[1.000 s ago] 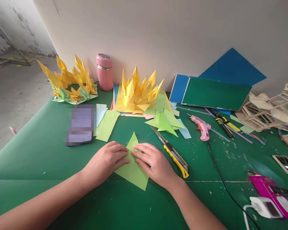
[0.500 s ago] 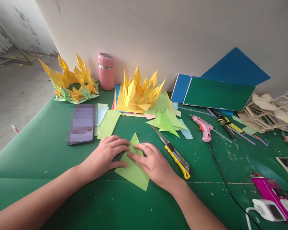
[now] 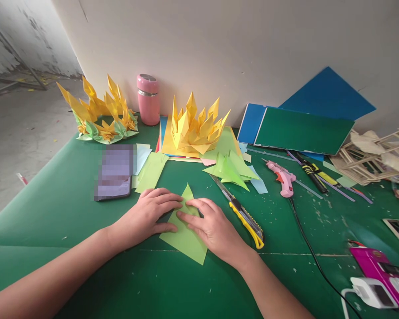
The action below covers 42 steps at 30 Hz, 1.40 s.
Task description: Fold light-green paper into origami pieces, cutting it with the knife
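A light green sheet of paper (image 3: 185, 245), folded to a point at its far end, lies flat on the table in front of me. My left hand (image 3: 153, 212) rests over its left side, fingers stretched out and thumb apart. From the other side, my right hand (image 3: 213, 228) presses on the paper with its fingertips, fingers spread. The two hands' fingertips nearly meet at the middle of the paper, hiding part of it. Right of my right hand lies a yellow utility knife (image 3: 246, 221). Folded green paper pieces (image 3: 228, 170) sit beyond the knife.
Yellow folded-paper crowns stand at the back centre (image 3: 199, 128) and back left (image 3: 103, 110), with a pink flask (image 3: 148, 102) between. Left lies a phone (image 3: 115, 173). To the right are a pink glue gun (image 3: 284, 177) with its cord, a magenta device (image 3: 374, 266) and a wooden-stick model (image 3: 375, 155).
My left hand's fingers have slid slightly right along the paper, closer to the right hand's fingertips. The right hand and paper stay almost the same.
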Each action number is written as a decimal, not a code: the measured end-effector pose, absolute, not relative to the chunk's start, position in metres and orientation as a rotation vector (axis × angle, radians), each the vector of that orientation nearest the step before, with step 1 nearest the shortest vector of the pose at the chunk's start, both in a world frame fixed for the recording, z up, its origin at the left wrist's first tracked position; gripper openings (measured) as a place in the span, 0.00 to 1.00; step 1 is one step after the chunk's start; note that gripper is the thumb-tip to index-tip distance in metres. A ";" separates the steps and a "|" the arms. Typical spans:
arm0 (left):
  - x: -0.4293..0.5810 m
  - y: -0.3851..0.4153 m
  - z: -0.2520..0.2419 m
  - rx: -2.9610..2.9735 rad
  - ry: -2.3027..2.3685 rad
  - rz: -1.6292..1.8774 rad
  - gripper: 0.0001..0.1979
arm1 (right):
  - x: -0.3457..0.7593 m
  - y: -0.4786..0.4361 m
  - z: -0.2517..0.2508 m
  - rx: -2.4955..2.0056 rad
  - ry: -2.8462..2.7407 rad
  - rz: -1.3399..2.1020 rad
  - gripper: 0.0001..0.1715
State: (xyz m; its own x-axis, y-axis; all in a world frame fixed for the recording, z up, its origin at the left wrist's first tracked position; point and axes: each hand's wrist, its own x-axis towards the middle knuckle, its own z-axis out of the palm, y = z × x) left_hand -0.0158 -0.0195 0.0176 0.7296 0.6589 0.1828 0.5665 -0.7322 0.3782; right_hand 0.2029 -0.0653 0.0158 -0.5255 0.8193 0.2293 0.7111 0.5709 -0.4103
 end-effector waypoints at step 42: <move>0.004 -0.026 0.018 2.923 1.067 0.442 0.05 | 0.189 -0.043 0.016 -1.607 -2.420 0.125 0.27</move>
